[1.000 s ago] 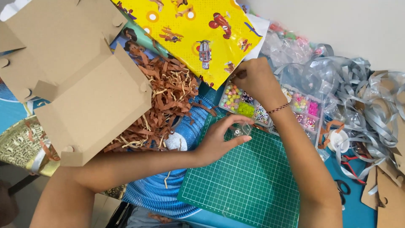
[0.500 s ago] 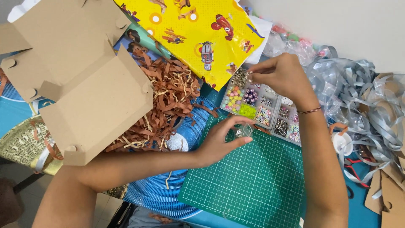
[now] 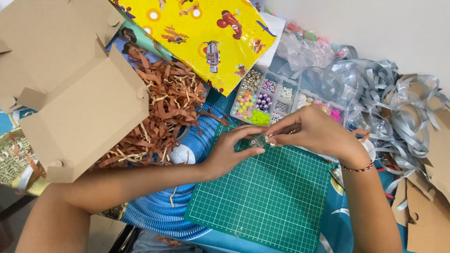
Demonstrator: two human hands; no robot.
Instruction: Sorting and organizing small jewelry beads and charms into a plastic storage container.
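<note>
I see both hands meeting over the top edge of the green cutting mat [image 3: 262,201]. The left hand [image 3: 229,152] pinches a small clear container [image 3: 257,141] between thumb and forefinger, with a few silvery beads showing inside it. The right hand [image 3: 311,133] has its fingertips pressed together right against that container, pinching something too small for me to make out; it looks like a bead, but I cannot tell for sure. So both hands are closed in fine pinches, the left on the container, the right on that tiny piece touching the container's rim.

Just beyond the pinch, away from me, lies the clear bead organizer [image 3: 267,100], its compartments filled with gold, purple, pastel and lime-green beads; the right hand covers part of its near side. To the left of the pinch, past the left hand, sits a heap of brown shredded paper [image 3: 168,107], and further left an open cardboard box [image 3: 75,93]. Beyond the organizer spreads a sheet of yellow wrapping paper [image 3: 197,33] printed with toy figures. To the right of the pinch, behind the right wrist with its thin bracelet [image 3: 358,167], a tangle of silver ribbon [image 3: 398,112] piles up. Under the left forearm, a blue ridged paper disc [image 3: 164,211] lies partly beneath the mat.
</note>
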